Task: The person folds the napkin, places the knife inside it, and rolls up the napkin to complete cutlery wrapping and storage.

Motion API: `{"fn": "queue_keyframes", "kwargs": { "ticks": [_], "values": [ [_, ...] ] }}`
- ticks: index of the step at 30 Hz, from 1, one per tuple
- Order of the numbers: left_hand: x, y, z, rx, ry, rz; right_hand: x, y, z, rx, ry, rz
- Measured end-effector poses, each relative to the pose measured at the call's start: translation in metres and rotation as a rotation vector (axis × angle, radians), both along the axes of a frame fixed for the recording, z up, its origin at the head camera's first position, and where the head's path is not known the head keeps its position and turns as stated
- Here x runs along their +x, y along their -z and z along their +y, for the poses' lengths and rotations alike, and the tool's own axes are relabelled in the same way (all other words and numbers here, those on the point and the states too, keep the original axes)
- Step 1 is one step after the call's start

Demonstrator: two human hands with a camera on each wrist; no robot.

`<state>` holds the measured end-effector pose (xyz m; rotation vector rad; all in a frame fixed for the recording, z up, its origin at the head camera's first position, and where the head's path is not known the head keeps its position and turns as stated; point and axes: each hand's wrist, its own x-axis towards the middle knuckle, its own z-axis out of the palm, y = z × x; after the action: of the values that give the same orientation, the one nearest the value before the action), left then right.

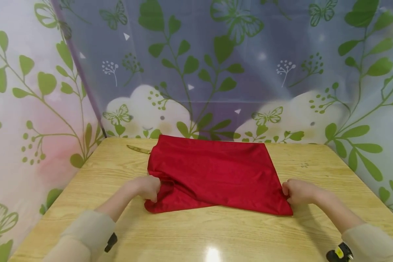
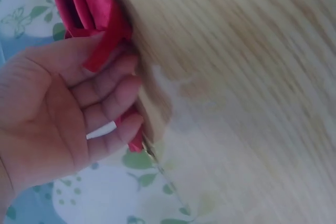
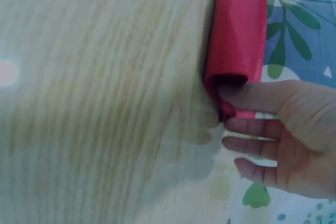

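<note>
Pinching fabric on both sides, the left grip (image 1: 149, 187) and the right grip (image 1: 299, 191) are each holding an edge of the red cloth (image 1: 222, 167). It's lying on the bench (image 1: 186, 233), sitting between the two grips and stretching away beyond them. Trouble could be brewing beside the left grip: creases are bunching there, and an uneven pull could be skewing the layers. Over at the right grip, only a little fabric is sitting in the pinch, so a sharp tug could be slipping it loose. Farther out than the left grip, a pointed strip (image 1: 138, 149) is reaching the cloth's edge, and dragging fabric could be shifting it. And the look? Deep red, glossy, running fairly smooth toward the right grip and curling there, while an under layer is showing at a slant right of the left grip.
</note>
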<state>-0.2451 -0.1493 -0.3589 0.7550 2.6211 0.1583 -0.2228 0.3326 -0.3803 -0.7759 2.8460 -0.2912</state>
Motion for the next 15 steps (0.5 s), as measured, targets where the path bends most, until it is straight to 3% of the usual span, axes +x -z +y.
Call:
{"fn": "queue_keyframes", "kwargs": {
  "ticks": [4,8,15],
  "values": [
    [-0.004,0.003,-0.006,0.1,0.01,-0.052,0.001,0.002,0.0,-0.04,0.026,-0.008],
    [-0.006,0.007,-0.012,0.132,0.027,-0.088,0.002,0.004,0.002,-0.022,0.038,0.0],
    [-0.01,0.007,-0.025,0.234,0.018,-0.137,-0.002,0.005,0.002,-0.002,-0.093,0.106]
  ]
}}
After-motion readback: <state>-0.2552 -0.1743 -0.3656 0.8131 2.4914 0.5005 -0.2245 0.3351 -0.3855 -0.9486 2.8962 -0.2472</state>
